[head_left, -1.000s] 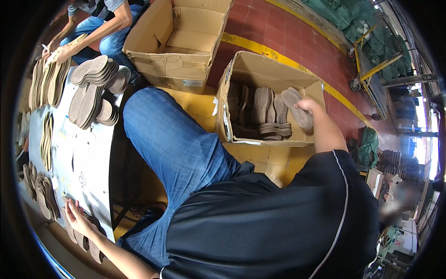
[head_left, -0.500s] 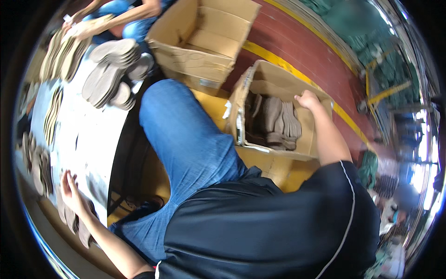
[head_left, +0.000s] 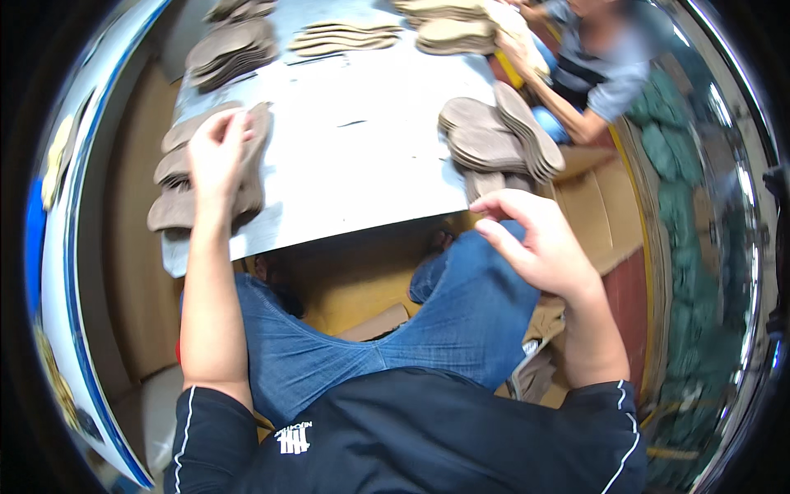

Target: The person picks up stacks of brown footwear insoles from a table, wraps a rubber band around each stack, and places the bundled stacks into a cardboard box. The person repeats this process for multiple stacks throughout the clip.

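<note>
My left hand [head_left: 216,156] hovers over stacks of brown insoles [head_left: 174,210] at the table's near left corner. Its fingers are loosely bent, and nothing shows in them. My right hand [head_left: 535,243] is in the air beyond the table's near right edge, above my knee. Its thumb and fingers are apart with nothing between them. Close ahead of it, a pile of brown insoles [head_left: 490,148] lies at the table's right edge, some stacked crosswise.
The white table [head_left: 354,177] bears more insole stacks [head_left: 344,37] along its far side. A co-worker [head_left: 588,74] handles pale insoles [head_left: 457,33] at the far right. Cardboard boxes [head_left: 597,206] stand to my right, one partly behind my right arm.
My view has swung left from the boxes to the table. My right hand has left the rim of the box holding insoles and come forward beside the table. My left hand stays near the left stacks.
</note>
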`<control>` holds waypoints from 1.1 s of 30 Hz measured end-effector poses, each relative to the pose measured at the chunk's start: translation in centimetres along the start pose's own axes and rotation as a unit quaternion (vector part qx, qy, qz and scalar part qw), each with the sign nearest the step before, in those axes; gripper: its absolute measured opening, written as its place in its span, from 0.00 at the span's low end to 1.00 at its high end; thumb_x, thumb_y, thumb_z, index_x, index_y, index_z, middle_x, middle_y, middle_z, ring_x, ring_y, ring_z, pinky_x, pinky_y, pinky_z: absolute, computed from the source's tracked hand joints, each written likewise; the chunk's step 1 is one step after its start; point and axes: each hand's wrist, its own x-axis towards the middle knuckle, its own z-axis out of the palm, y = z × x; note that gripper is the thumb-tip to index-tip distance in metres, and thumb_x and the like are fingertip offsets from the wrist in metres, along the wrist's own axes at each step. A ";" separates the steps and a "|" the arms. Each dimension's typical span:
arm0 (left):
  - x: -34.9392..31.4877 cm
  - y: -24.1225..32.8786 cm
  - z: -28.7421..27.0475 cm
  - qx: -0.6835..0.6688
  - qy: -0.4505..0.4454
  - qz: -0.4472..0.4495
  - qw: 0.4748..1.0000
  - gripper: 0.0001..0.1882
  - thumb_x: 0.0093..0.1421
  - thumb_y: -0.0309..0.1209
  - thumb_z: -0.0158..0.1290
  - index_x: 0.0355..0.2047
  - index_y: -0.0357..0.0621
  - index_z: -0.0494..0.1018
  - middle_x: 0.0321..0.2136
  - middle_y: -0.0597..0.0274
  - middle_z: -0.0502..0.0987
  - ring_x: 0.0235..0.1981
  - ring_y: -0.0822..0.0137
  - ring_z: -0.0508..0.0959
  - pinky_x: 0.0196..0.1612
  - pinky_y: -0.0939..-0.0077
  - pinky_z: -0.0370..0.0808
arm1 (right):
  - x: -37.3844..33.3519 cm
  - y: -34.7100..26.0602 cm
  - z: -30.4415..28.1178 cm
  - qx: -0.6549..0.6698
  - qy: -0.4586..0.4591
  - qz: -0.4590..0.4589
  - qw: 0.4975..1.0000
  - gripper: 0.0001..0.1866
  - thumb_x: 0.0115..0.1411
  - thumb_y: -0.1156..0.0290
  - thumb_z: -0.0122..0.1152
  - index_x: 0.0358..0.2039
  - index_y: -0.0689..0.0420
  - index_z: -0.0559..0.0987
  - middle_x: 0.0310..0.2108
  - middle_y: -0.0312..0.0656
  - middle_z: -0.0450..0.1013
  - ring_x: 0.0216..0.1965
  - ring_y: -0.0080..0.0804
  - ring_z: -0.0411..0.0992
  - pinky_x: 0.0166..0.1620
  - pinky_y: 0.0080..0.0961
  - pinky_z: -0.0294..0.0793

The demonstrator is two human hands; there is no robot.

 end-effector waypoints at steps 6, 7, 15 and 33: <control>0.8 0.0 -5.2 0.307 0.048 0.235 0.921 0.10 0.70 0.36 0.66 0.42 0.41 0.87 0.33 0.49 0.87 0.34 0.58 0.89 0.40 0.63 0.82 | 12.2 -1.0 10.3 -0.076 -0.043 -0.118 0.989 0.12 0.70 0.69 0.69 0.50 0.61 0.84 0.39 0.51 0.84 0.41 0.48 0.85 0.48 0.41 0.83; 1.4 0.3 -7.1 0.328 0.069 0.197 0.921 0.09 0.69 0.35 0.65 0.41 0.43 0.87 0.36 0.47 0.88 0.35 0.51 0.88 0.42 0.60 0.83 | 13.7 -0.8 11.8 -0.061 -0.049 -0.122 0.989 0.12 0.70 0.68 0.69 0.48 0.61 0.85 0.39 0.51 0.84 0.41 0.50 0.84 0.47 0.43 0.83; 0.3 -0.7 -14.0 0.477 -0.262 -0.105 0.832 0.23 0.54 0.22 0.70 0.52 0.46 0.86 0.56 0.60 0.85 0.66 0.55 0.77 0.69 0.58 0.75 | 17.7 2.5 18.3 -0.089 -0.063 -0.164 0.980 0.09 0.67 0.68 0.69 0.42 0.60 0.86 0.38 0.53 0.84 0.43 0.57 0.83 0.48 0.50 0.83; 1.0 1.8 -10.9 0.556 -0.282 -0.226 0.748 0.27 0.42 0.19 0.78 0.46 0.40 0.85 0.43 0.52 0.90 0.51 0.57 0.87 0.59 0.53 0.73 | 14.1 7.6 7.2 -0.034 0.191 -0.167 0.967 0.05 0.67 0.74 0.71 0.40 0.62 0.88 0.38 0.50 0.86 0.40 0.48 0.85 0.46 0.37 0.84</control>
